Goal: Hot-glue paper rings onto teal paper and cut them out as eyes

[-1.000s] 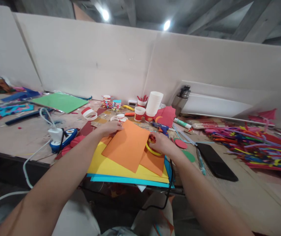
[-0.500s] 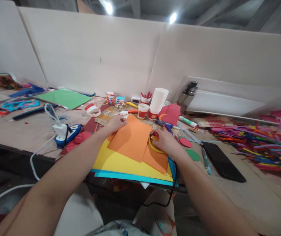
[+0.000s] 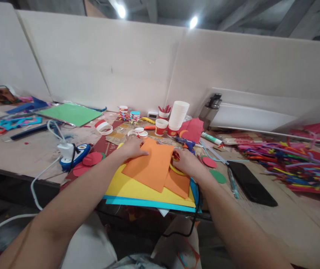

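My left hand [image 3: 133,148] rests on the upper left of an orange paper sheet [image 3: 150,168], thumb stretched over it and apart from the fingers, which are partly hidden. My right hand [image 3: 187,160] is closed beside the sheet's right edge, around what looks like a pair of yellow-handled scissors [image 3: 179,171]; only the yellow loop shows clearly and the blades are hidden. A second orange piece [image 3: 178,184] lies partly under the first. Beneath them are yellow paper [image 3: 145,194] and blue paper [image 3: 148,203] at the table's front edge.
Left are a blue-and-white power strip [image 3: 76,157] with a cable and red paper circles [image 3: 92,158]. Behind stand paper cups [image 3: 178,115] and a blue glue gun [image 3: 186,143]. Right are a green paper circle [image 3: 218,176], a pen [image 3: 233,184], a black phone [image 3: 252,183] and pipe cleaners [image 3: 283,164].
The upper orange sheet has come down toward me and lies flatter. My left hand has loosened from a pinch at its corner, thumb now extended. My right hand stays nearly in place.
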A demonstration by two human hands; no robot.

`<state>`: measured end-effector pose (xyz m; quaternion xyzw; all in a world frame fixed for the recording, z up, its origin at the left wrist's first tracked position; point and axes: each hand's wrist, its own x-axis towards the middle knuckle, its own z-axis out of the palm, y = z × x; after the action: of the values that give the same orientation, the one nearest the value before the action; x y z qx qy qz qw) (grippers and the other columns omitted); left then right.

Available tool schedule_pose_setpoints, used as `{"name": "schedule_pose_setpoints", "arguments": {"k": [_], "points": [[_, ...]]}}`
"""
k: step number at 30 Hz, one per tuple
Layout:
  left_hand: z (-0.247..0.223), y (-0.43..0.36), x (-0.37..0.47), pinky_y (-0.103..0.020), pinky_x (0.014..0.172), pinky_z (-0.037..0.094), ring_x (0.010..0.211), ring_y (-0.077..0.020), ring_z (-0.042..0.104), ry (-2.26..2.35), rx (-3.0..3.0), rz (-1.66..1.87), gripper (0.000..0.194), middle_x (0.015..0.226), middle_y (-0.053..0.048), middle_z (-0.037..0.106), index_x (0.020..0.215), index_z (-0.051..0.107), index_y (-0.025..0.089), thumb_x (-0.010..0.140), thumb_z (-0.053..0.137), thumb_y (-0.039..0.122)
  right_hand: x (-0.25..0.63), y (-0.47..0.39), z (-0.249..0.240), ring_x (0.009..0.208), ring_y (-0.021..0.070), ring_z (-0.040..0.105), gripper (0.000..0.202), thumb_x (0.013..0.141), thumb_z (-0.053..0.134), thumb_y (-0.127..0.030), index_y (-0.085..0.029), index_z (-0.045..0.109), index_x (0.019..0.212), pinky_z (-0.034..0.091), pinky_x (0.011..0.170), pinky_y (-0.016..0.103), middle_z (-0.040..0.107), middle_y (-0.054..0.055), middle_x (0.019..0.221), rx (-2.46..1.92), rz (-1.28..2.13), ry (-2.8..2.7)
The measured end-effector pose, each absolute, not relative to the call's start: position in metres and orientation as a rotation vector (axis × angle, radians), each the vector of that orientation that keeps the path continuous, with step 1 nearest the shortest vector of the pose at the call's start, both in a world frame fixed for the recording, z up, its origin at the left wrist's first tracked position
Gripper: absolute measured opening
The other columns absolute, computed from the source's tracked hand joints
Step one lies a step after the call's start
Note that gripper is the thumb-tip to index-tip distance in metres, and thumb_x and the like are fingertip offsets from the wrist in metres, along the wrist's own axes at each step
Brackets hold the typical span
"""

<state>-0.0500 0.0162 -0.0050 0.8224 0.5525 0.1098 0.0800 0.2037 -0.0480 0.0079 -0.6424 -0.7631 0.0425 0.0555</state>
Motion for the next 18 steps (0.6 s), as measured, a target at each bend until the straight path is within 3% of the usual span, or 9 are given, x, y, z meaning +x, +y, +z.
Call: {"name": "schedule_pose_setpoints", "arguments": {"k": [5,14,18], "points": [[-0.003,0.015,-0.049,-0.039,0.087,0.043,0.106,-0.0332,0.061,1.680,2.428,0.294,0.048,0.110,-0.014,0.069,0.100,0.069,0.018,0.073,0.071,0.058,0.203,-0.051,0.009,0.096,0.0248,0.066,0.034,0.083,0.059,-0.026,-0.017,0.066,0.116,0.045,0.079,0.029,0.069,0.014,0.109,-1.938,0.128,-2.308],[-0.006,0.021,-0.053,-0.029,0.063,0.038,0.081,-0.0219,0.063,1.704,2.245,0.401,0.036,0.092,-0.008,0.071,0.089,0.065,0.017,0.071,0.078,0.045,0.203,-0.055,0.019,0.100,0.0248,0.066,0.035,0.084,0.058,-0.024,-0.020,0.067,0.118,0.044,0.080,0.029,0.070,0.013,0.109,-1.969,0.118,-2.314],[-0.005,0.020,-0.052,-0.029,0.061,0.035,0.075,-0.0200,0.061,1.699,2.288,0.352,0.026,0.080,-0.004,0.068,0.079,0.062,0.018,0.073,0.076,0.039,0.209,-0.052,0.019,0.107,0.0278,0.064,0.039,0.084,0.058,-0.025,-0.020,0.066,0.122,0.045,0.084,0.031,0.068,0.015,0.115,-2.026,0.049,-2.327]]}}
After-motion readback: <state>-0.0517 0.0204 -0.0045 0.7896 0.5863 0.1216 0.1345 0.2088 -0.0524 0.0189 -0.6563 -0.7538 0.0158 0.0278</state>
